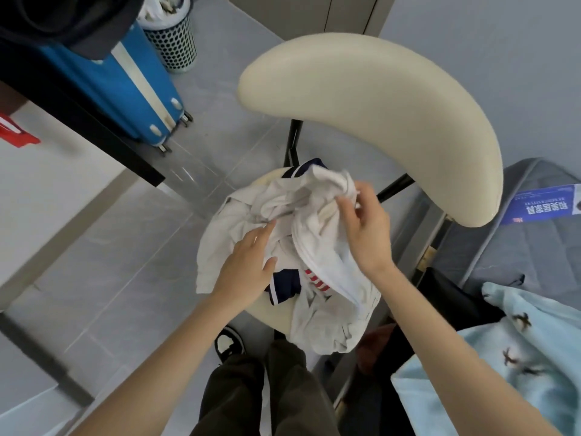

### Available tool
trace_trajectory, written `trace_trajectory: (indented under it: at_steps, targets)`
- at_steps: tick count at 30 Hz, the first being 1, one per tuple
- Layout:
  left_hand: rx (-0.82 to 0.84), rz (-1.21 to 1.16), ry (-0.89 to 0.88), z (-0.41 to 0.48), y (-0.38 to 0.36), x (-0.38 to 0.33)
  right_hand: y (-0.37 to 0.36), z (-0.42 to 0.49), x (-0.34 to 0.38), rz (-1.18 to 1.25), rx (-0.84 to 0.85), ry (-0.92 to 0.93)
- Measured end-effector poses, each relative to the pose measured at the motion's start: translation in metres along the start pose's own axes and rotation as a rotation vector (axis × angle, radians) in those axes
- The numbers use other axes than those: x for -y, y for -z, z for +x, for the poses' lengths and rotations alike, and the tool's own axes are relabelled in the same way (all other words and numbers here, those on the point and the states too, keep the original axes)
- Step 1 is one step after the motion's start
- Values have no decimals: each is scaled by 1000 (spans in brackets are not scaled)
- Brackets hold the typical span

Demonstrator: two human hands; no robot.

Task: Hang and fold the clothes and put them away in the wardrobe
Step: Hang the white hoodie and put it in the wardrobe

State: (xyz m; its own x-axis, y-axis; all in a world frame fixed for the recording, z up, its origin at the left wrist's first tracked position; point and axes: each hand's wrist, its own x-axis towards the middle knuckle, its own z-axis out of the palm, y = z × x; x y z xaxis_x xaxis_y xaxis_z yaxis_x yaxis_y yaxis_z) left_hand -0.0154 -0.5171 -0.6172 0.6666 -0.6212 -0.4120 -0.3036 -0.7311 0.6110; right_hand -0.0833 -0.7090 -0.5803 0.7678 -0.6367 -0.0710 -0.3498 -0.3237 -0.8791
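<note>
A person bends over a cream chair (377, 99) whose seat holds a heap of pale clothes (317, 253). The left hand (248, 269) lies palm-down on the heap, fingers stretched forward and loose, gripping nothing. The right hand (364, 228), wrist raised, pinches a bunched fold of the white garment (317, 196) between thumb and fingers. A navy, red-striped item (301, 284) peeks from beneath.
</note>
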Motion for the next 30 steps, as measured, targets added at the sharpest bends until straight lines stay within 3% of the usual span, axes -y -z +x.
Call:
trace_trajectory:
  at_steps: [3,6,11,16,19,21,26,30]
  targets:
    - [-59,-43,-28,7,8,-7,9,38,30,76,-7,8]
    - [-88,-88,-38,13,15,-11,3,58,26,126,163,-122]
    - [-31,-58,51,14,12,-4,-8,22,-26,-65,235,-272]
    - [85,-21,35,12,-13,7,-17,-45,-96,-370,217,-584]
    - [156,-11,7,13,-30,12,-24,-68,-129,-278,132,-861]
    - [184,6,-11,15,-37,14,-28,-77,-144,-193,196,-951]
    - [219,51,-60,20,-46,13,-31,-90,-154,-316,217,-750]
    - [227,144,-142,15,-39,-2,-14,-101,-114,-158,51,-600]
